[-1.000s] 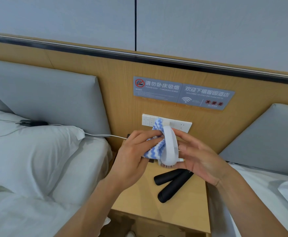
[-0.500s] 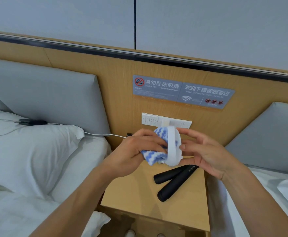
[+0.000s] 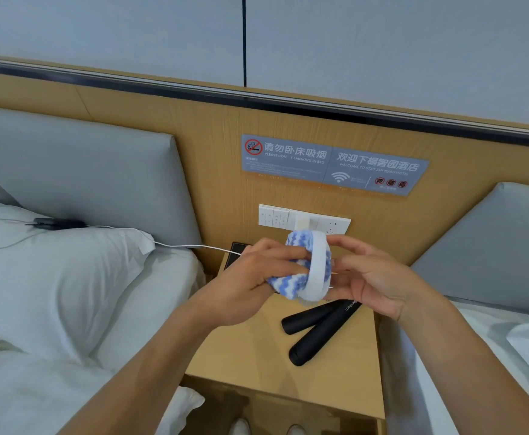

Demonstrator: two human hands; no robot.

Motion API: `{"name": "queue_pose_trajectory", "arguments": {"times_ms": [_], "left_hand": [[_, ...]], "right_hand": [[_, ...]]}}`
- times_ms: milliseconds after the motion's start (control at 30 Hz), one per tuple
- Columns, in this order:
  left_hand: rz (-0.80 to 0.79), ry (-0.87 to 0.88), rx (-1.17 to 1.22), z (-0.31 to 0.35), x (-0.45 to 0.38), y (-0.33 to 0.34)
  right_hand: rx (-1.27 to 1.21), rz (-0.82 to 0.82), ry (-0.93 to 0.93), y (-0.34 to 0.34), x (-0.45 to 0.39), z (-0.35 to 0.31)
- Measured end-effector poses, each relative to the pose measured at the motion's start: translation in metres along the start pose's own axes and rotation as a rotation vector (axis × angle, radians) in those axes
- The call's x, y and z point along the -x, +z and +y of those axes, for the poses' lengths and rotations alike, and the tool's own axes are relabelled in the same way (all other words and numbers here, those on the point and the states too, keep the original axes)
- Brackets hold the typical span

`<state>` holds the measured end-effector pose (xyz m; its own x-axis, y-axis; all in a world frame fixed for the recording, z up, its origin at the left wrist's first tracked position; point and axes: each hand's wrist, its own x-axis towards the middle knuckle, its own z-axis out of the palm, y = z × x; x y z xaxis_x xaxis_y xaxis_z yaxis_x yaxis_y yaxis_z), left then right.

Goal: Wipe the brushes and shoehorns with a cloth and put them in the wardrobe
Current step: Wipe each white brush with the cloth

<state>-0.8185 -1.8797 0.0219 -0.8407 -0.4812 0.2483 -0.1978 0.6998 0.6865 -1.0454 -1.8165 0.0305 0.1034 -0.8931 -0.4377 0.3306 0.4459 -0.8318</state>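
Our left hand (image 3: pixel 256 277) pinches the cloth (image 3: pixel 291 277) against the upright brush (image 3: pixel 318 271), gripped by our right hand (image 3: pixel 373 277); the shoehorns (image 3: pixel 316 328) lie just below.

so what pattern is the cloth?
Blue and white wavy stripes on the cloth, held in the left hand; the head view shows it best.
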Motion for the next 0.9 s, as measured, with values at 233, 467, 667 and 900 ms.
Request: {"name": "queue_pose_trajectory", "arguments": {"times_ms": [233,467,667,900], "left_hand": [[0.101,-0.147,0.331,-0.007,0.011,0.004],[0.369,-0.360,0.105,0.032,0.012,0.051],[0.455,-0.291,-0.081,0.050,0.011,0.072],[0.531,-0.414,0.161,0.027,-0.001,0.048]], "right_hand": [[-0.096,-0.011,0.080,0.005,-0.002,0.010],[-0.394,0.253,0.000,0.016,-0.010,0.009],[-0.448,0.359,-0.059,0.026,-0.014,0.010],[-0.225,0.355,-0.091,0.028,-0.006,0.013]]}}
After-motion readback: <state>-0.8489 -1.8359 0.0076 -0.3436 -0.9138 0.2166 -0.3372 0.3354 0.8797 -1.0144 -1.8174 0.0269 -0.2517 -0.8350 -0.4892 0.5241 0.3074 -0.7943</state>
